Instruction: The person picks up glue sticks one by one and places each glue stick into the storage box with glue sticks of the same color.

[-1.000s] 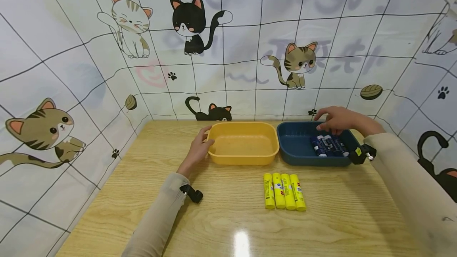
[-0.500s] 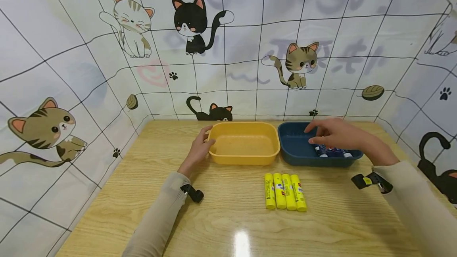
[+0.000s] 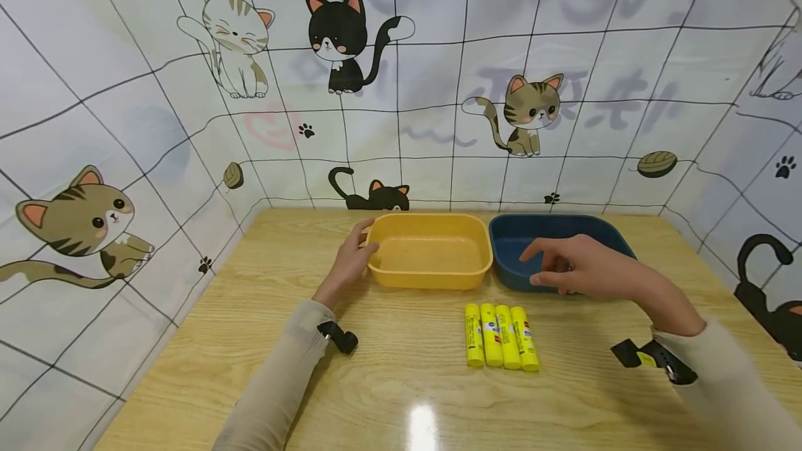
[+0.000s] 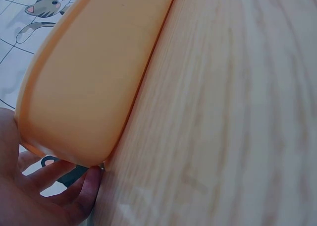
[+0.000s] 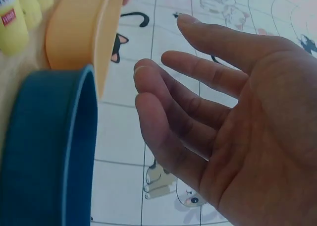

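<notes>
In the head view, my left hand (image 3: 352,256) rests against the left end of the yellow tray (image 3: 429,282). Up close in the left wrist view, the thumb and fingers (image 4: 91,189) touch the outside of that tray's end wall. My right hand (image 3: 585,268) hovers above the front side of the blue tray (image 3: 516,225), its fingers loosely bent with nothing between them. From the right wrist, its palm and relaxed fingers (image 5: 153,122) appear apart from the blue tray's wall (image 5: 39,151). The dark blue tubes inside the blue tray are now hidden behind this hand.
Several yellow tubes (image 3: 501,337), shaped like glue sticks, lie side by side in front of the trays on the wooden table (image 3: 376,381). The two trays stand end to end near the back edge. A cat-patterned sheet (image 3: 432,89) rises behind and at both sides.
My right hand has drawn back from above the dark blue tubes towards the front of the blue tray, covering them from view. The left hand stays at the yellow tray.
</notes>
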`<state>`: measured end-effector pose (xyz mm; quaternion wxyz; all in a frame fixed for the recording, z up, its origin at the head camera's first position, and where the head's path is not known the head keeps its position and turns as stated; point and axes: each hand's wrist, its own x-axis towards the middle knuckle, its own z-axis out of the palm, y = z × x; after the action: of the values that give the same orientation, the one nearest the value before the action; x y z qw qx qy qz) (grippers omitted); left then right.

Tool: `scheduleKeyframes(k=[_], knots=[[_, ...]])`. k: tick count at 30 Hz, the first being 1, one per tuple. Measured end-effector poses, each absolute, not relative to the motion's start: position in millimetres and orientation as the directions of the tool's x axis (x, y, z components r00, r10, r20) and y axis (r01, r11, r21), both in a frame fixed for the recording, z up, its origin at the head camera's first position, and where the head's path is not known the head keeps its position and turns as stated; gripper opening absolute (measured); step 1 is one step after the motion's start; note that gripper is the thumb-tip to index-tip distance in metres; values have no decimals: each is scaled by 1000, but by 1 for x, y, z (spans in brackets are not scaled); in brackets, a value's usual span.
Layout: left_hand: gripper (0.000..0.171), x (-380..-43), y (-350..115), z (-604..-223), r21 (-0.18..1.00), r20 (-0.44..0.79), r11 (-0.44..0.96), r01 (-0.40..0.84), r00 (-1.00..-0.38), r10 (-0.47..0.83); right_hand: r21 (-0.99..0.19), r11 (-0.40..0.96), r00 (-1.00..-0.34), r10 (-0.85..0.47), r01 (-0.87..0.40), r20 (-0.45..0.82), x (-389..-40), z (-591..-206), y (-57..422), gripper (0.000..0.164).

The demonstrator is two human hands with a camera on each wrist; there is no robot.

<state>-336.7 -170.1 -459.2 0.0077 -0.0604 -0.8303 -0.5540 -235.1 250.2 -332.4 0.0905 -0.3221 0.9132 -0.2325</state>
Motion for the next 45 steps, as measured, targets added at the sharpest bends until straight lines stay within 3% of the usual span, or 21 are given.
scheduleKeyframes(k=[14,20,34,45], knots=[[58,-335,-171,-460,919,71,380,104,-992,100,-627,645,-711,-674,-436,-200,-220,-381,237,44],[58,-334,-170,-461,917,63,388,93,-994,88,-623,684,-715,-644,-380,-271,-220,-389,236,48],[58,-336,-171,-459,910,62,404,94,-994,93,-622,747,-735,-554,-233,-390,-225,-405,239,79],[58,-336,-171,-460,908,70,407,103,-993,97,-630,755,-723,-537,-182,-435,-227,-412,238,81]])
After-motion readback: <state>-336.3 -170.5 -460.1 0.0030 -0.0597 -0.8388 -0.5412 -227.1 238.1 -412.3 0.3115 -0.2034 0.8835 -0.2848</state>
